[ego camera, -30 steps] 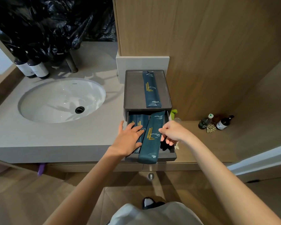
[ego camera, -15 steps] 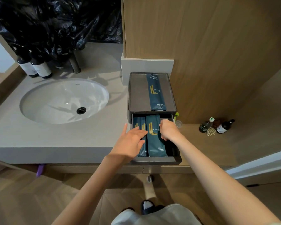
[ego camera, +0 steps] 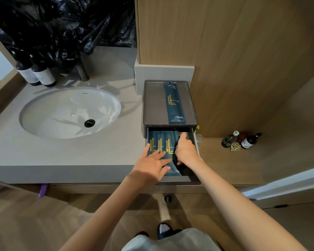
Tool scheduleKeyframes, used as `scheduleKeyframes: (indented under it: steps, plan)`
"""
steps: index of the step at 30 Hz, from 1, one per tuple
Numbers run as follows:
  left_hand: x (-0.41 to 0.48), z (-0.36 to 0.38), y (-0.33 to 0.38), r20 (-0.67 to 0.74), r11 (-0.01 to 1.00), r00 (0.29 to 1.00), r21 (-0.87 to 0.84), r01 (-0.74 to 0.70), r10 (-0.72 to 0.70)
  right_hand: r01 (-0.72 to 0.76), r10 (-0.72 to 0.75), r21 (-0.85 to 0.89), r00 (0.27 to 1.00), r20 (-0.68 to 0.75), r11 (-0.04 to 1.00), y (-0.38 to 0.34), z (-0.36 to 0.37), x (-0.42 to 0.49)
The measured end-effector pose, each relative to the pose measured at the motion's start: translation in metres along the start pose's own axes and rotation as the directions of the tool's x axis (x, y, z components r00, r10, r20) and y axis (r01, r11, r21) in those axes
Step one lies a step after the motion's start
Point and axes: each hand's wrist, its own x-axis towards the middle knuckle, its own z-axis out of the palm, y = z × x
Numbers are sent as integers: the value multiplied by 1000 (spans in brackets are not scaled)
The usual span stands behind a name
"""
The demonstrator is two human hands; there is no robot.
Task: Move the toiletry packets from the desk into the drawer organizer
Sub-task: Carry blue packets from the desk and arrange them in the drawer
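A dark grey drawer organizer (ego camera: 147,105) stands on the counter's right end with its drawer (ego camera: 194,178) pulled out toward me. Three dark blue toiletry packets (ego camera: 163,140) with gold marks lie side by side in the drawer. One more blue packet (ego camera: 174,104) lies on the organizer's top. My left hand (ego camera: 150,165) rests flat with spread fingers on the left packets. My right hand (ego camera: 186,151) reaches into the drawer at the right packet's edge, thumb below and a finger stretched forward; its grip is partly hidden.
A white sink (ego camera: 70,112) is set in the grey counter (ego camera: 62,156) at left, with dark bottles (ego camera: 36,73) and a black plastic bag (ego camera: 62,24) behind it. Two small bottles (ego camera: 241,140) stand on the lower wooden shelf at right. A wooden wall panel (ego camera: 225,51) rises behind the organizer.
The packet that stood tilted over the drawer's front now lies flat inside. My right hand has moved deeper into the drawer along its right side. My left hand has stayed on the left packets.
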Motion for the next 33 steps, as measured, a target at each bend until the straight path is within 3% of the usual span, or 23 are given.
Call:
scheduleKeyframes:
  steps: [4, 7, 11, 16, 18, 22, 26, 29, 33]
  plan:
    - [3, 2, -1, -3, 1000, 1000, 15, 9, -9, 208, -211, -183, 977, 2, 961, 12, -1, -1]
    - [2, 3, -1, -25, 1000, 1000, -2, 9, -9, 250, -243, -277, 968, 61, 928, 17, -4, -1]
    - [1, 3, -1, -41, 1000, 999, -24, 13, -14, 286, -273, -271, 958, 86, 919, 17, -12, -8]
    - [3, 7, -4, -51, 999, 999, -40, 12, -14, 439, -464, -151, 852, -245, 886, 4, -42, -20]
    - [5, 8, -4, -55, 998, 998, -57, 19, -22, 486, -499, -123, 809, -310, 865, -6, -53, -12]
    - [6, 11, -5, -81, 995, 996, -97, 19, -27, 413, -421, -86, 874, -242, 907, -27, -62, 28]
    - [6, 19, -7, -187, 991, 982, -132, -7, -18, 272, -292, -159, 949, -119, 949, -45, -54, 63]
    - [4, 26, -9, -304, 989, 953, -134, -57, 14, 239, -267, -191, 954, -137, 952, -52, -53, 74]
    - [4, 30, -11, -355, 993, 935, -101, -53, 13, 207, -235, -170, 958, -166, 964, -57, -55, 77]
